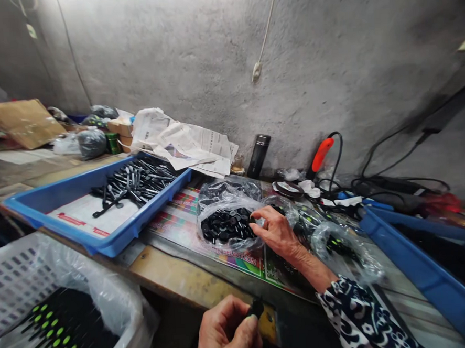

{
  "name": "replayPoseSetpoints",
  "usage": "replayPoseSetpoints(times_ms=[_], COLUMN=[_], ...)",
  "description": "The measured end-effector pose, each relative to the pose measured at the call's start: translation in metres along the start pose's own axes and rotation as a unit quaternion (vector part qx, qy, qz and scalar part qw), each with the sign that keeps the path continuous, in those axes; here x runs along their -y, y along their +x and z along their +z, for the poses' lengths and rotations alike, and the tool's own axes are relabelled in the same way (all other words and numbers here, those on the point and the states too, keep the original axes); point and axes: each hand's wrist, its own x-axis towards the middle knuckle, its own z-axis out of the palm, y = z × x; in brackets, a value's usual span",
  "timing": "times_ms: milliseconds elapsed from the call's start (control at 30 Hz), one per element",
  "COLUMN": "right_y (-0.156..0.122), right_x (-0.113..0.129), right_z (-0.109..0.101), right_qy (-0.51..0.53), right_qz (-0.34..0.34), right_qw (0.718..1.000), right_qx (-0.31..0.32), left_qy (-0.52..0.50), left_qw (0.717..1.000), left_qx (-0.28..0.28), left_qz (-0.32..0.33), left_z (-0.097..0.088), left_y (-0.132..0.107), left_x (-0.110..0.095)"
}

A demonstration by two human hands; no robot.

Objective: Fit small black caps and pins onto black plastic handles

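Observation:
My left hand [230,331], low in front of me, pinches a small black plastic part [257,307] between thumb and forefinger. The rest of that part is covered by the fingers. My right hand [276,231] reaches over the table to the edge of a clear plastic bag [215,243] full of small black parts [230,224]. Its thumb and forefinger are curled close together at the bag's right side, with something dark and tiny at their tips that I cannot make out. More clear bags [366,260], holding black parts with green spots, lie to the right of this hand.
A blue tray [114,244] of long black pieces [138,180] stands at the left; another blue bin [420,273] is at the right. Below left, a white basket [127,327] holds green-tipped black pieces [55,332]. Newspapers [187,142], a black flask [258,155] and an orange-handled tool [322,154] line the wall.

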Motion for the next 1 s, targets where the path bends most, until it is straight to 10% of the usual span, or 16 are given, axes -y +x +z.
replayPoseSetpoints(times_ms=[533, 1000], right_y=[-0.159, -0.205], right_x=[0.054, 0.045], right_z=[-0.063, -0.09], right_qy=[0.193, 0.225], right_qz=[0.021, 0.067], right_qw=[0.981, 0.971], right_qx=[0.026, 0.038], left_qy=[-0.029, 0.037], left_qw=[0.995, 0.985], left_qx=[0.044, 0.109], left_qz=[-0.082, -0.132], left_z=[0.016, 0.044], left_y=[-0.026, -0.044], left_x=[0.002, 0.012])
